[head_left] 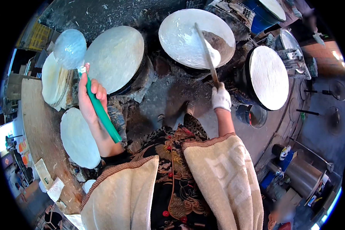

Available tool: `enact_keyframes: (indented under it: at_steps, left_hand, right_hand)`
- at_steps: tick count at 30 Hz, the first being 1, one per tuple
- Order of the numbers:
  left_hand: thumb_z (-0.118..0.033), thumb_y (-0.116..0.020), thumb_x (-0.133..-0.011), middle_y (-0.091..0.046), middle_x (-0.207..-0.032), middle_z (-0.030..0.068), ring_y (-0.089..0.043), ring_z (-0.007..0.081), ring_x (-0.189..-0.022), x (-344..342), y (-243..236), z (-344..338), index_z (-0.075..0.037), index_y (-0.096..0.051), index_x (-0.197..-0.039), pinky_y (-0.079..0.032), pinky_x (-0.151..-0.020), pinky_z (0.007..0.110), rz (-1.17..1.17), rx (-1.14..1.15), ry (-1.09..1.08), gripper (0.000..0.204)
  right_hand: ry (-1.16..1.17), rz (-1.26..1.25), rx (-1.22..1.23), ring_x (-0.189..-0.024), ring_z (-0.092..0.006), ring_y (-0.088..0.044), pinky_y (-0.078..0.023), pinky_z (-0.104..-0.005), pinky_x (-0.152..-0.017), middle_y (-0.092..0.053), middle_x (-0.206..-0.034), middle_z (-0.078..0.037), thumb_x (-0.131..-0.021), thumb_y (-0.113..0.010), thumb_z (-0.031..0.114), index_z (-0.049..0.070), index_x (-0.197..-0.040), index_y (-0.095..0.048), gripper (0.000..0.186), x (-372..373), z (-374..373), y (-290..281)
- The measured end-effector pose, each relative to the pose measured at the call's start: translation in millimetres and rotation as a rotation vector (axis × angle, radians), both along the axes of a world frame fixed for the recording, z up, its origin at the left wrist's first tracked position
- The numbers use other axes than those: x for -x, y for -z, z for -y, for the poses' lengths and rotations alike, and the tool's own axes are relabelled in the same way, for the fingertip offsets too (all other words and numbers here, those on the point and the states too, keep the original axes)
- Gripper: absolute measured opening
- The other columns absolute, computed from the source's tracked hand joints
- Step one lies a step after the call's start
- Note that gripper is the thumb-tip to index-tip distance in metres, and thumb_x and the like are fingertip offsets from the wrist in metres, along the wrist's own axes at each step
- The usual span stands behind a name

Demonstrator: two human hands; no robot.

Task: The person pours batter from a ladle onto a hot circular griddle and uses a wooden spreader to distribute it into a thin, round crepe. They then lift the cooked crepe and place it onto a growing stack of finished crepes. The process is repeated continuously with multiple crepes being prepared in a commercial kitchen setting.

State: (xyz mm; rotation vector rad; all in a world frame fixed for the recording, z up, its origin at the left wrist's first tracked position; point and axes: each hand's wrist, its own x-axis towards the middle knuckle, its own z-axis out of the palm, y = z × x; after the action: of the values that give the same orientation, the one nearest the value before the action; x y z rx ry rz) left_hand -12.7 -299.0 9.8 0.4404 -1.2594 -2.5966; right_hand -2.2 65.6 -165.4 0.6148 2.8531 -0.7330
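My left hand grips a green-handled tool whose pale round head is raised over the back-left griddle area. My gloved right hand holds a long pale spreader stick, which reaches across the top-centre griddle. White wet batter covers much of that griddle, with a dark bare patch at its right. White rounds lie on the left griddle, the right griddle and the lower-left one. A stack of thin rounds stands at the far left.
A long wooden board with papers runs down the left. A bucket sits by the right griddle. Metal drums, long-handled pans and another person are at the edges. My feet are on the dirty floor below.
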Motion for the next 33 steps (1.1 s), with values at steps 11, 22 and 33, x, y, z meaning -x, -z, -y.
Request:
enact_keyframes:
  at_steps: [11,22,33]
  left_hand:
    - [-0.023,-0.044,-0.097,-0.038,-0.055,-0.0042,-0.038,0.0055,-0.045,6.4,-7.0,-25.6,-0.007,-0.045,-0.13,-0.034,-0.041,0.02,0.062,0.142,0.042,0.036]
    - [-0.021,-0.044,-0.097,-0.04,-0.053,-0.0031,-0.037,0.006,-0.041,25.0,-1.9,-60.6,-0.005,-0.039,-0.133,-0.033,-0.04,0.02,0.133,0.135,0.185,0.04]
    - [-0.026,-0.046,-0.095,-0.042,-0.053,-0.0036,-0.04,0.0066,-0.04,38.5,-0.5,-76.1,-0.006,-0.044,-0.131,-0.034,-0.039,0.022,0.124,0.209,0.271,0.042]
  right_hand:
    - [-0.073,0.151,0.151,-0.09,-0.0412,-0.06,-0.047,-0.0482,-0.08,-0.063,-0.091,-0.025,-0.09,-0.046,0.036,0.007,-0.108,-0.054,0.036,22.3,57.9,-2.4]
    - [-0.123,-0.116,0.159,-0.09,-0.0396,-0.06,-0.047,-0.0455,-0.08,-0.062,-0.091,-0.025,-0.086,-0.05,0.039,0.006,-0.103,-0.062,0.039,49.9,-30.2,-31.3]
    - [-0.158,-0.234,-0.034,-0.087,-0.0377,-0.061,-0.049,-0.0434,-0.078,-0.064,-0.089,-0.021,-0.086,-0.052,0.037,0.006,-0.104,-0.063,0.038,103.2,-96.7,-13.9]
